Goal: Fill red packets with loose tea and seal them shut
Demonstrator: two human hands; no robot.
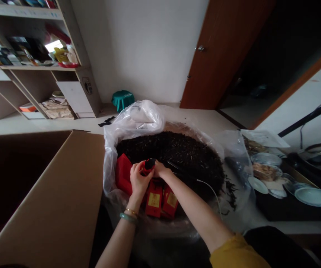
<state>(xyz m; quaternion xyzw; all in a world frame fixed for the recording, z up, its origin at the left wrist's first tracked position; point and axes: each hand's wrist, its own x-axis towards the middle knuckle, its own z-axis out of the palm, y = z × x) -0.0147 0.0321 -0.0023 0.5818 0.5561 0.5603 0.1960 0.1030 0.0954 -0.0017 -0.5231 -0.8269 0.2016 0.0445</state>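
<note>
My left hand (138, 178) is wrapped round a small red packet (147, 169) whose dark mouth faces up. Against the packet's right side is my right hand (161, 169), closed, with its fingertips partly hidden. Below my hands lie red boxes with yellow labels (154, 201), and a larger red bag or box (124, 175) rests to their left. Dark, dry, tea-like leaves (188, 150) form a heap in a big clear plastic bag (110, 149) with its rim folded open. A dark flat object (177, 167) lies on the leaves near my right wrist.
A large open cardboard box (65, 178) stands at the left. A white cable (213, 191) crosses the leaves. Dishes (314, 195) and clear bags sit at the right. Behind are a shelf unit (85, 85), a green-covered bin (123, 99) and a brown door (219, 48).
</note>
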